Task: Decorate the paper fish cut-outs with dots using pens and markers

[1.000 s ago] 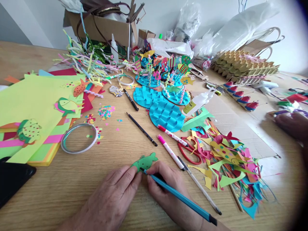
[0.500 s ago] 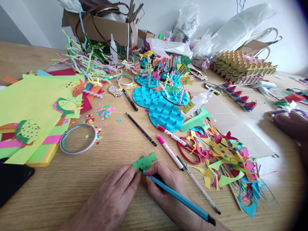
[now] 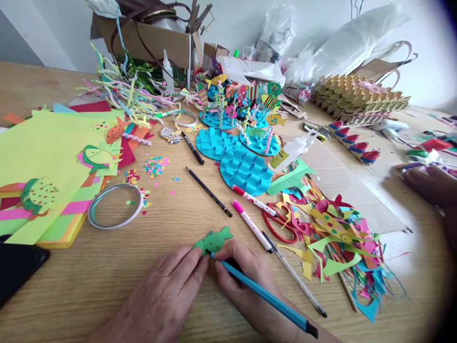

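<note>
A green paper fish [image 3: 214,241] with small dark dots lies at the front of the table. My left hand [image 3: 174,281] pins it down, fingers pressed together over its left end. In my right hand [image 3: 246,276] is a blue felt-tip pen [image 3: 264,291], its dark tip touching the fish's lower edge. Just to the right lie a pink-capped marker [image 3: 252,225], a clear pen [image 3: 296,276], a red-capped marker [image 3: 255,200] and red-handled scissors [image 3: 280,226]. A black pencil [image 3: 209,190] rests beyond the fish.
Colored paper sheets [image 3: 53,143] with paper fish and a tape roll [image 3: 114,206] are on the left. Paper scraps [image 3: 342,238] pile up on the right. Blue woven paper discs [image 3: 246,171] and a glue bottle [image 3: 291,152] stand farther back. Another person's hand [image 3: 424,186] shows at the right edge.
</note>
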A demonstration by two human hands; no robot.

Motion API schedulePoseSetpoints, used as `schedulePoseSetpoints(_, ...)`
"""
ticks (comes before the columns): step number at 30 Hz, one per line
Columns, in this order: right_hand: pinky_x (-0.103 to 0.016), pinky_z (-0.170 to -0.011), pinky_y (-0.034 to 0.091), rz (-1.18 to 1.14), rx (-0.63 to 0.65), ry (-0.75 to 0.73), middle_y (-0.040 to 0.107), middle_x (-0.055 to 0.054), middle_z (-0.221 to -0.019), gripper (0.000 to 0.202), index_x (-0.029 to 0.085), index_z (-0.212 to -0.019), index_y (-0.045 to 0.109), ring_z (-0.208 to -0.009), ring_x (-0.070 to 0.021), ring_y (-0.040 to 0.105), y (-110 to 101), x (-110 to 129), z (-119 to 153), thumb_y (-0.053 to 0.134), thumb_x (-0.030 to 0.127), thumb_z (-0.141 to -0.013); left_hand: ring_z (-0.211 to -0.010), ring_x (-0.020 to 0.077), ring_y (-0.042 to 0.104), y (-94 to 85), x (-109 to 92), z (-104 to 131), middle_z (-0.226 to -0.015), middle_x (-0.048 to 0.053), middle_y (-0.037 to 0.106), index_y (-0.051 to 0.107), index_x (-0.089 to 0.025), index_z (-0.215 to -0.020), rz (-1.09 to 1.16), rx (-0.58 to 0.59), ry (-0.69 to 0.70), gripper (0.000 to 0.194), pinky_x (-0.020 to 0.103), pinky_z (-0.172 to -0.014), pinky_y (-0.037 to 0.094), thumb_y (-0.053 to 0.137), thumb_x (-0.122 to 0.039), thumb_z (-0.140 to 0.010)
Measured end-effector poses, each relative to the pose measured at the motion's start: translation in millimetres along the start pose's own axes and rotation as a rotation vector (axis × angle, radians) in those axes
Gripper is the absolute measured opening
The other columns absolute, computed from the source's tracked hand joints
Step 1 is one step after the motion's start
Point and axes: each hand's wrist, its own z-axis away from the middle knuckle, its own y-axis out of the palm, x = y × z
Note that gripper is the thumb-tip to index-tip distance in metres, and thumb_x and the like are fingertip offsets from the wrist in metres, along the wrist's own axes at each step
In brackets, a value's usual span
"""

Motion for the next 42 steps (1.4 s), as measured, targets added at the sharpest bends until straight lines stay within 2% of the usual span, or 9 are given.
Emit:
schedulePoseSetpoints(12, -0.018, -0.045, 0.038, -0.008, -0.003, 0.014, 0.054, 0.006, -0.059, 0.014, 0.022, -0.077, 0.050, -0.044, -0.0085, 0.048, -0.6, 0.8, -0.4, 0.046, 0.009, -0.078, -0.108, 0.0217, 0.058, 2.2, 1.2, 2.9, -0.119, 0.008, 0.065, 0.055, -0.009, -0.125, -0.015, 0.024, 0.008, 0.049, 0.033, -0.091, 0.052, 0.033, -0.001, -0.082)
schedulePoseSetpoints(17, -0.018, -0.045, 0.038, -0.013, -0.001, 0.014, 0.054, 0.006, -0.057, 0.014, 0.022, -0.075, 0.050, -0.045, -0.0091, 0.049, -2.2, 3.0, -1.9, 0.046, 0.009, -0.078, -0.109, 0.0216, 0.058, 2.3, 1.4, 4.0, -0.120, 0.009, 0.064, 0.054, -0.010, -0.126, -0.008, 0.028, 0.007, 0.047, 0.032, -0.092, 0.051, 0.033, -0.002, -0.085)
schedulePoseSetpoints(23, -0.017, -0.044, 0.040, -0.039, -0.026, 0.105, 0.057, 0.005, -0.058, 0.013, 0.022, -0.075, 0.051, -0.046, -0.0095, 0.053, -12.1, 3.7, -1.1, 0.047, 0.011, -0.079, -0.112, 0.0217, 0.055, 1.8, 1.5, 3.9, -0.121, 0.009, 0.063, 0.054, -0.009, -0.126, -0.033, 0.030, 0.024, 0.047, 0.033, -0.093, 0.049, 0.031, -0.001, -0.086)
schedulePoseSetpoints(28, -0.017, -0.039, 0.034, 0.007, -0.051, 0.039, 0.054, 0.007, -0.054, 0.014, 0.023, -0.074, 0.048, -0.041, -0.0081, 0.048, -14.8, 3.9, 0.4, 0.046, 0.010, -0.078, -0.110, 0.0208, 0.056, -2.2, 0.7, 1.2, -0.118, 0.007, 0.064, 0.056, -0.011, -0.124, -0.037, 0.013, 0.006, 0.049, 0.031, -0.092, 0.049, 0.031, 0.001, -0.083)
schedulePoseSetpoints(35, -0.018, -0.043, 0.036, 0.085, -0.048, 0.035, 0.052, 0.007, -0.053, 0.014, 0.023, -0.072, 0.047, -0.042, -0.0086, 0.048, -20.0, 8.7, 1.3, 0.046, 0.011, -0.078, -0.104, 0.0205, 0.058, -4.1, 0.8, -2.5, -0.116, 0.006, 0.065, 0.057, -0.014, -0.123, -0.031, -0.015, -0.001, 0.054, 0.030, -0.087, 0.051, 0.032, 0.002, -0.078)
schedulePoseSetpoints(42, -0.018, -0.044, 0.036, 0.065, -0.016, 0.021, 0.053, 0.007, -0.055, 0.015, 0.023, -0.076, 0.048, -0.043, -0.0084, 0.049, -11.7, 6.2, 3.8, 0.046, 0.009, -0.077, -0.109, 0.0220, 0.056, -1.5, 0.0, 1.4, -0.120, 0.007, 0.063, 0.055, -0.014, -0.127, -0.033, 0.019, -0.007, 0.054, 0.033, -0.090, 0.051, 0.033, 0.000, -0.080)
